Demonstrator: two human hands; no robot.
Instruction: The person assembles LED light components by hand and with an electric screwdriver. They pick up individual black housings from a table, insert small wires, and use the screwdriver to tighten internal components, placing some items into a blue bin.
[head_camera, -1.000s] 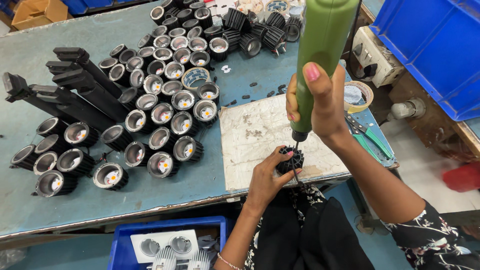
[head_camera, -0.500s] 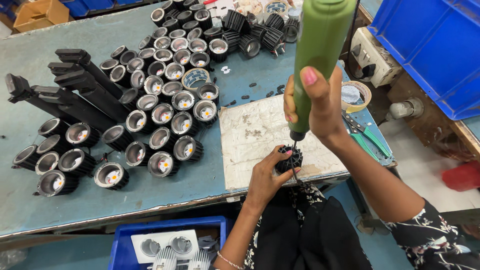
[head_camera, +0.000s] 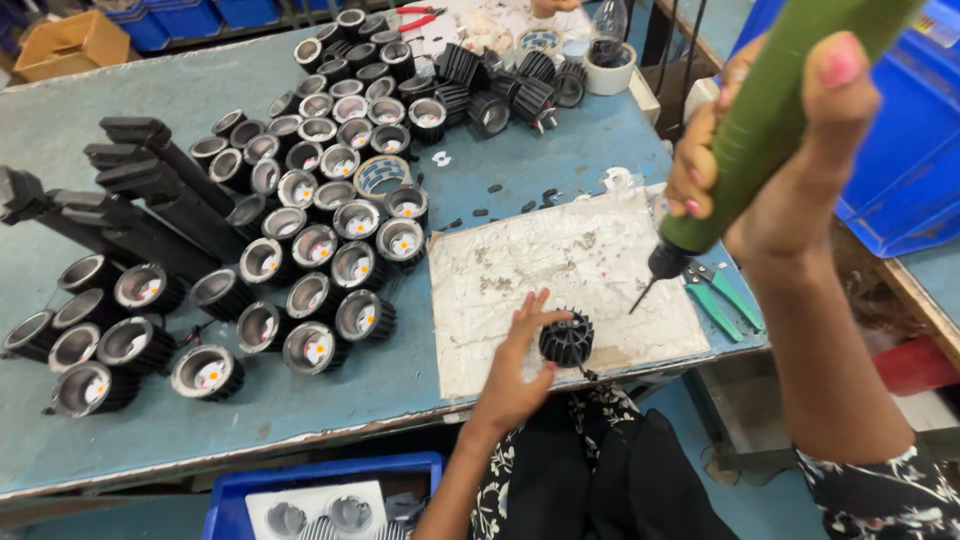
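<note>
Left hand (head_camera: 515, 365) fingers spread, touching black finned housing (head_camera: 567, 338); right hand (head_camera: 775, 190) grips green electric screwdriver (head_camera: 770, 120), tip raised just right of housing.

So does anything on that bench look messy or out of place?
A little. Small dark bits lie scattered loose on the blue table above the worn white mat, and green-handled pliers sit at the table's right edge. The round lamp housings stand in fairly neat rows.
</note>
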